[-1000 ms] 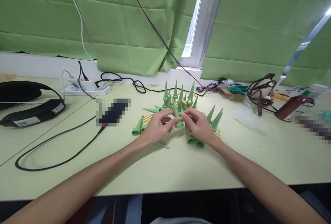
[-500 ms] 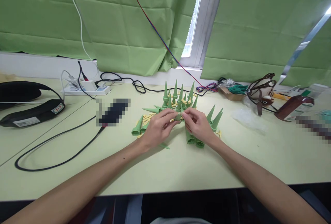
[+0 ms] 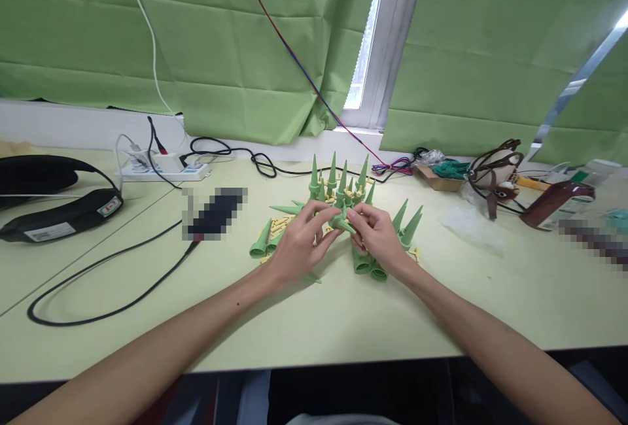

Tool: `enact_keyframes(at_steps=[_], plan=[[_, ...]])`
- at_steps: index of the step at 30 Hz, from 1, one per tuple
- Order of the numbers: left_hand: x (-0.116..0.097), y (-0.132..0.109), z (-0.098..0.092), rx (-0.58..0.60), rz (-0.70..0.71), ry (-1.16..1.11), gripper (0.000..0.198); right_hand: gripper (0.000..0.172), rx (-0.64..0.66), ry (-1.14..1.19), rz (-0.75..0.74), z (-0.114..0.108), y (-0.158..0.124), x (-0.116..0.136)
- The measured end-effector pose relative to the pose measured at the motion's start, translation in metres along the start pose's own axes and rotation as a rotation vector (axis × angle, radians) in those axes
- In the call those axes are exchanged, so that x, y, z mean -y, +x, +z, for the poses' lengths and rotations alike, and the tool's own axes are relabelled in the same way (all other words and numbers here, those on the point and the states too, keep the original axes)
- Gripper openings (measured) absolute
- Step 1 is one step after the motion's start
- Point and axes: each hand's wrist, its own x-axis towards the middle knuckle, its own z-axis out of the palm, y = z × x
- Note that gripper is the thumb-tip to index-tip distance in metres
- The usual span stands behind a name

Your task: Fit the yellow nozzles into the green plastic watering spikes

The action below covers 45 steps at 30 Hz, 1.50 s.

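Tipped sideways now, the green cone (image 3: 342,223) was upright earlier. Your left hand (image 3: 297,246) and right hand (image 3: 377,237) pinch its ends in closed fingertips.

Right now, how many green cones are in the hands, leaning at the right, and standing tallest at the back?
Held cone, in left hand and right hand: 1
Leaning cones, right side: 2
Tallest standing cones, back: 4
Total: 7
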Motion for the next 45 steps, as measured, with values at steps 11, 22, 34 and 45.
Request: enact_keyframes(at_steps=[11, 22, 34, 45], plan=[[-0.009, 0.009, -0.003, 0.164, -0.446, -0.284, 0.043, 0.03, -0.095, -0.021, -0.098, 0.0, -0.001, 0.005], [-0.011, 0.008, -0.005, 0.292, -0.593, -0.399, 0.045, 0.026, -0.024, -0.03, -0.13, 0.001, -0.002, 0.003], [-0.003, 0.004, 0.0, 0.128, -0.369, -0.322, 0.019, 0.03, 0.038, -0.078, -0.085, -0.002, -0.001, 0.004], [-0.001, 0.001, 0.003, 0.055, -0.248, -0.217, 0.022, 0.033, 0.024, -0.052, -0.065, 0.003, -0.004, 0.004]])
